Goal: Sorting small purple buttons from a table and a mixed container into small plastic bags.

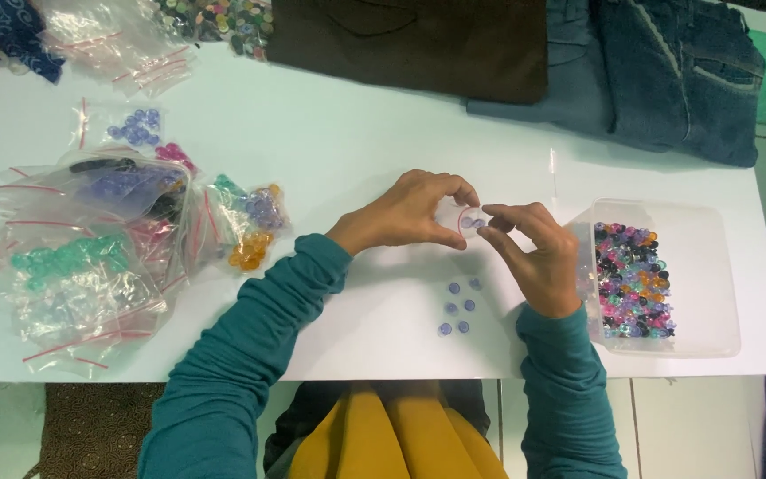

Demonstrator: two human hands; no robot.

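Hands meet above table (356, 133) centre. Left hand (405, 213) pinches small clear bag (456, 215) open; right hand (534, 257) holds pale purple buttons (474, 223) at its mouth with fingertips. Loose purple buttons (459, 305) lie just below; tub (711, 266) of mixed buttons sits right.

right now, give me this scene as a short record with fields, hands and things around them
left hand: holds a small clear bag open
right hand: pinches pale purple buttons at the bag's mouth
loose buttons: a few pale purple ones on the white table, below the hands
tub: clear plastic, right of the hands, mixed coloured buttons inside
bags: pile of clear bags of sorted buttons, far left
clothes: jeans and brown cloth at the table's far edge
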